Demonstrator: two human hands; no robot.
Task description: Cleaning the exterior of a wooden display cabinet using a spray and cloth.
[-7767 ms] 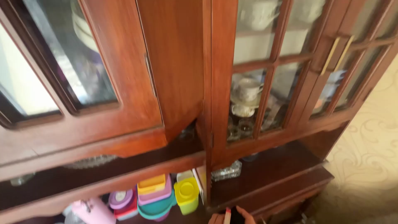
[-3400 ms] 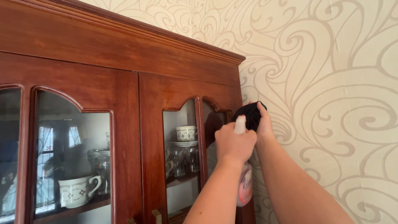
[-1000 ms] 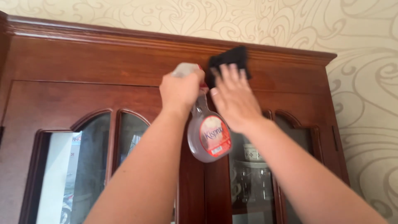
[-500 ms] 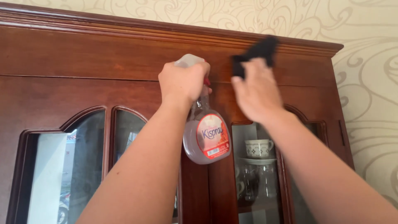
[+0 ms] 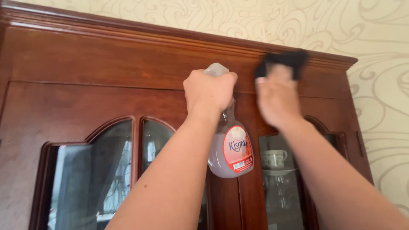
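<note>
Left hand (image 5: 209, 90) clenched around the neck of a clear spray bottle (image 5: 230, 151) partly filled with pale liquid, right hand (image 5: 277, 98) pressing a black cloth (image 5: 284, 58) against the wooden cabinet (image 5: 106, 68) cornice, patterned cup (image 5: 274, 158) and saucer seen behind its glass door.

We see our left hand (image 5: 209, 90) before the cabinet (image 5: 98, 68), the spray bottle (image 5: 230, 152) hanging below it. To its right, our right hand (image 5: 277, 100) presses the cloth (image 5: 283, 59) near the cabinet's top right corner. A cup (image 5: 274, 158) sits behind the right door's glass.
</note>
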